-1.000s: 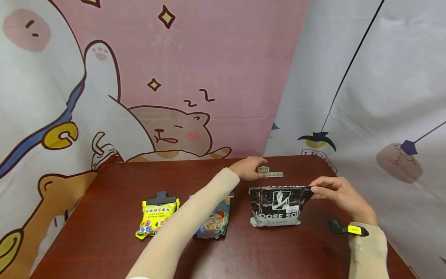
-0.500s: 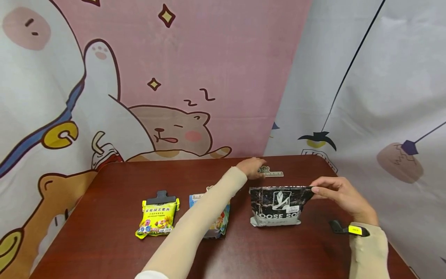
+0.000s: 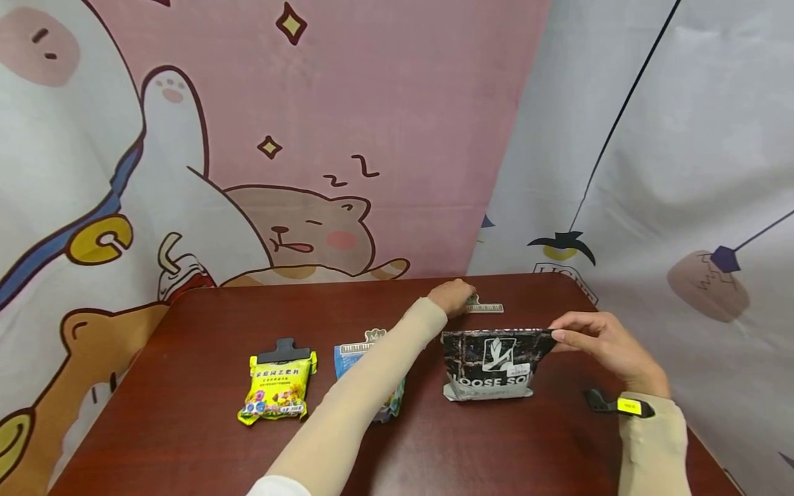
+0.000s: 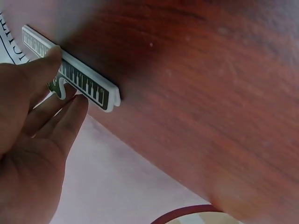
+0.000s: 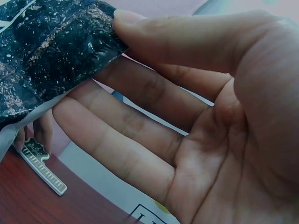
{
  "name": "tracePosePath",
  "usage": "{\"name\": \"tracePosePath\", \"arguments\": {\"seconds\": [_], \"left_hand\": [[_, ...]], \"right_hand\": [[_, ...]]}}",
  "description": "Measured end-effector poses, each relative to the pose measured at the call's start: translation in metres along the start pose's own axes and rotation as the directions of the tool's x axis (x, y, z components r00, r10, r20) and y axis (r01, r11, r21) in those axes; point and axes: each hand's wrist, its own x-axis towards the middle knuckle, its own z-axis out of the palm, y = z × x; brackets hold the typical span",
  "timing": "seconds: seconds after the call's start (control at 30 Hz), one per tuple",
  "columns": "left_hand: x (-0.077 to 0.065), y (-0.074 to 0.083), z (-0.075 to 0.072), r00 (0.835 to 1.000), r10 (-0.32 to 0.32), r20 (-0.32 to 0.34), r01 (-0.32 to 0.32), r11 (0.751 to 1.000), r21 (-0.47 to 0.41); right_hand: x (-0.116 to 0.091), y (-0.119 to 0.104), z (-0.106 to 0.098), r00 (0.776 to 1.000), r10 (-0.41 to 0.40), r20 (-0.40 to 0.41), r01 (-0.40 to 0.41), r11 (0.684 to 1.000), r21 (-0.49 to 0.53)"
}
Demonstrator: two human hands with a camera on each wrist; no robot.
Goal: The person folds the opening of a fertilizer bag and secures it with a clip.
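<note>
A black and white soil bag (image 3: 496, 365) stands on the right half of the table, printed "LOOSE SO…". My right hand (image 3: 602, 344) pinches its top right corner between thumb and fingers; the right wrist view shows the bag's corner (image 5: 60, 51) under the thumb. Farther back, a clip with a piano-key pattern (image 3: 486, 308) lies near the table's far edge. My left hand (image 3: 451, 297) grips it. Close up in the left wrist view, the thumb lies on the keyed bar of the clip (image 4: 88, 86), with the fingers on its handle side.
On the left is a yellow bag (image 3: 278, 387) with a black clip (image 3: 284, 350) on top. Beside it stands a blue bag (image 3: 347, 362) wearing a similar piano-key clip (image 3: 366, 342), partly hidden by my left forearm. A patterned curtain (image 3: 372, 103) hangs behind the table (image 3: 205, 386).
My left hand has moved slightly right and its fingers have closed onto the piano-key clip. The right hand keeps its pinch on the soil bag, which has not moved.
</note>
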Motion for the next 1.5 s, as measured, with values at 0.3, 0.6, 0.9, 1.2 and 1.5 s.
{"name": "tracePosePath", "arguments": {"seconds": [0.3, 0.6, 0.9, 1.2, 1.5], "left_hand": [[0.000, 0.005, 0.000, 1.000, 0.006, -0.022, -0.006, 1.000, 0.021], [0.005, -0.002, 0.003, 0.999, 0.023, -0.046, -0.029, 0.990, -0.137], [0.000, -0.002, -0.005, 0.997, 0.010, -0.074, -0.035, 0.943, -0.331], [-0.007, -0.004, -0.015, 0.994, -0.049, -0.101, 0.005, 0.915, -0.402], [-0.017, -0.007, -0.020, 0.988, -0.102, -0.118, 0.041, 0.897, -0.441]], "right_hand": [[-0.002, -0.002, 0.000, 1.000, 0.008, -0.005, -0.008, 1.000, 0.001], [0.001, 0.000, 0.001, 1.000, -0.011, 0.012, 0.011, 0.999, 0.039], [0.001, 0.004, 0.000, 0.999, -0.028, 0.023, 0.026, 0.998, 0.059], [0.001, 0.003, -0.001, 1.000, -0.014, 0.022, 0.013, 0.999, 0.047], [0.001, 0.004, -0.001, 0.999, -0.027, 0.027, 0.026, 0.999, 0.038]]}}
